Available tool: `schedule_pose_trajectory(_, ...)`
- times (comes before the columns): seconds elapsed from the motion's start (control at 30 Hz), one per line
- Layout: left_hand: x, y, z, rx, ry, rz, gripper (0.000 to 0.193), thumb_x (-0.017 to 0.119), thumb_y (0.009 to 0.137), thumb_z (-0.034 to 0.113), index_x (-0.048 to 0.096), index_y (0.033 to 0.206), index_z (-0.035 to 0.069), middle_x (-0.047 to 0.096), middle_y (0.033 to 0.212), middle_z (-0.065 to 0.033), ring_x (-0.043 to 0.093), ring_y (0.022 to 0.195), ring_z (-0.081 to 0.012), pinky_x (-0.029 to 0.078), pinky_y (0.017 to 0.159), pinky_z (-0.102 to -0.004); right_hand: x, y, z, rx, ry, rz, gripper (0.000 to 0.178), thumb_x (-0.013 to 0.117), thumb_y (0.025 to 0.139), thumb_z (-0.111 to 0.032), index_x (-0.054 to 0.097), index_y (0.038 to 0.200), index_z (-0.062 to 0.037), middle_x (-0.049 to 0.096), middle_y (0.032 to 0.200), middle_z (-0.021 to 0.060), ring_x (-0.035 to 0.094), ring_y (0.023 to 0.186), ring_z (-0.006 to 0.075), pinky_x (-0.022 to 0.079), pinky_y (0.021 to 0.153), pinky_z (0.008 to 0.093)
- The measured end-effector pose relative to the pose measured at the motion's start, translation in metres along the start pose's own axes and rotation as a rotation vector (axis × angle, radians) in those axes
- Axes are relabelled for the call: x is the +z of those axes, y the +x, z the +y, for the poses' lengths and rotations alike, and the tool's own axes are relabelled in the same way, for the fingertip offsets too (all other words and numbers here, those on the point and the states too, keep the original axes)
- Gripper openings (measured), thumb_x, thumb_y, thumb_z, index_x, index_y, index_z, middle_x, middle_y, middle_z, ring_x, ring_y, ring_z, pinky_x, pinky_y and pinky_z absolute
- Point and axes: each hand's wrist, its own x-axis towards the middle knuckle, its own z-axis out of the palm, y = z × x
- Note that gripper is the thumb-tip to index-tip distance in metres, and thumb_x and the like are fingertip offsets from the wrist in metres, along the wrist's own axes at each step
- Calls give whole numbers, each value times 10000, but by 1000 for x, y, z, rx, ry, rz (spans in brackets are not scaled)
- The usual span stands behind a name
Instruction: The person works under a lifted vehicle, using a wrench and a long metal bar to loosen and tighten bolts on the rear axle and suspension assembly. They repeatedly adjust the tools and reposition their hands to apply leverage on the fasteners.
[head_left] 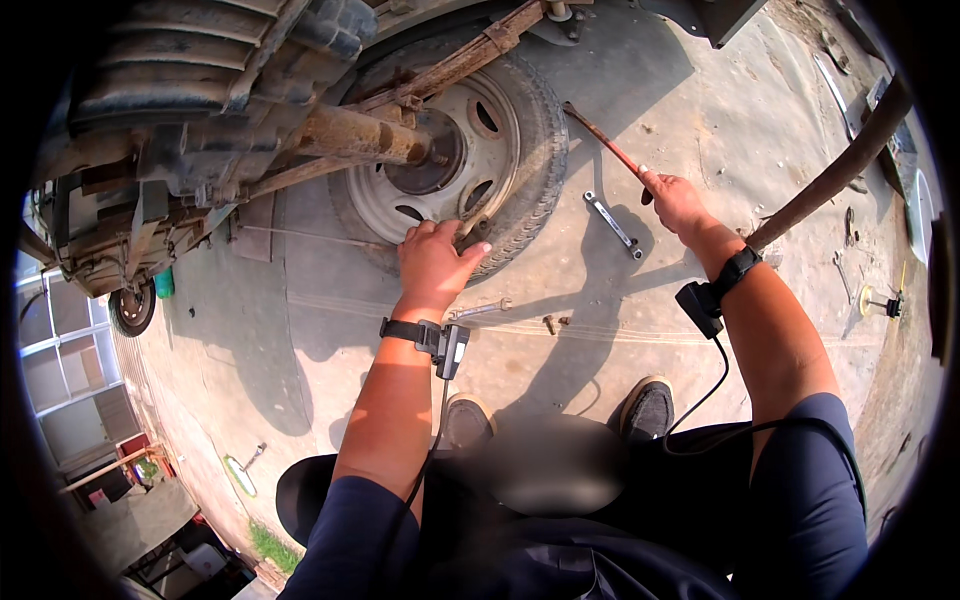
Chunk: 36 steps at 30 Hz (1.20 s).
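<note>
My left hand (436, 262) is at the lower edge of a vehicle wheel, its fingers curled round a rusty metal piece (472, 234) that shows between thumb and forefinger. The wheel has a pale steel rim (505, 135) and a black tire (548, 150); a rusty axle (365, 135) runs into its hub. My right hand (676, 202) grips one end of a long, thin red bar (606, 142). The bar's dark far tip lies close to the tire's right side. Below it on the ground is a double-ended ring wrench (612, 226).
Another wrench (482, 310) lies below my left hand, with small rusty bolts (550, 324) to its right. The vehicle's rusty underside (190, 130) fills the upper left. A thick brown pole (840, 165) slants past my right forearm. More tools lie along the right edge.
</note>
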Motion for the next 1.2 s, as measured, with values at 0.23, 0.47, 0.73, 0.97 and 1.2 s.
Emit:
schedule_pose_trajectory(0.23,-28,18,-32,-84,-88,47,387,798,783,275,707,1084,49,678,909,-117,658,867,-284,528,786,-399,7,3,7,38,-448,-61,455,589,964,-472,637,1060,-30,591,690,63,614,527,157,494,474,338)
schedule_pose_trajectory(0.47,-74,40,-52,141,94,-203,290,717,812,140,693,1091,65,673,970,-138,652,938,-312,516,838,-418,9,-8,-9,-49,-755,4,433,639,876,-365,620,1119,-8,712,982,190,688,962,355,539,855,422)
schedule_pose_trajectory(0.73,-50,4,-52,374,189,-268,277,752,765,129,697,1032,80,649,1028,-87,595,1039,-312,473,906,-427,46,-47,-82,-628,-917,94,312,681,887,-278,641,1141,-102,600,1140,139,627,1063,315,529,892,421)
schedule_pose_trajectory(0.97,-36,0,-43,400,225,-224,212,753,764,164,685,959,112,625,988,-67,586,1043,-287,461,898,-440,165,-81,-115,-1191,-812,-105,174,577,863,-208,729,940,-172,591,1037,55,594,1061,240,540,821,385)
schedule_pose_trajectory(1.2,-27,-1,-51,447,178,-162,168,752,762,159,664,893,100,605,933,-70,584,978,-301,460,846,-448,205,-77,-123,-1160,-922,-109,185,593,853,-266,761,879,-194,631,1067,2,536,1134,199,436,928,382)
